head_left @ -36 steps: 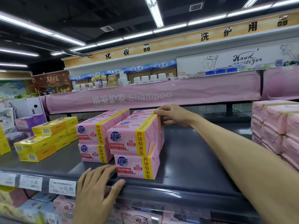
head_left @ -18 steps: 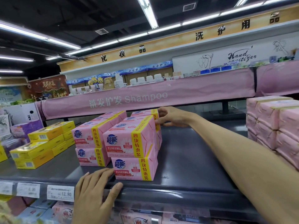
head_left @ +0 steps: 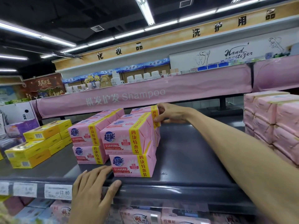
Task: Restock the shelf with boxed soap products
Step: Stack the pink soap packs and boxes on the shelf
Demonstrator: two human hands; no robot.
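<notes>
Pink boxed soap packs with yellow bands stand in two-high rows on the dark grey shelf [head_left: 186, 159]. The front right pair [head_left: 129, 139] sits near the shelf lip. My right hand [head_left: 171, 115] reaches deep over the shelf, fingers curled around the rear top pink box [head_left: 145, 109] at the back of the right row. My left hand [head_left: 93, 189] lies flat on the shelf's front edge, fingers spread, its fingertips beside the lowest front box [head_left: 132, 165].
Yellow boxes [head_left: 37, 143] are stacked at the left of the shelf. Another pile of pink packs [head_left: 273, 123] stands at the right. Price labels [head_left: 58, 191] line the shelf lip. More soap packs [head_left: 145, 215] fill the shelf below.
The view shifted slightly. My right hand's fingers closed a little more around the rear top box. My left hand stayed on the shelf edge.
</notes>
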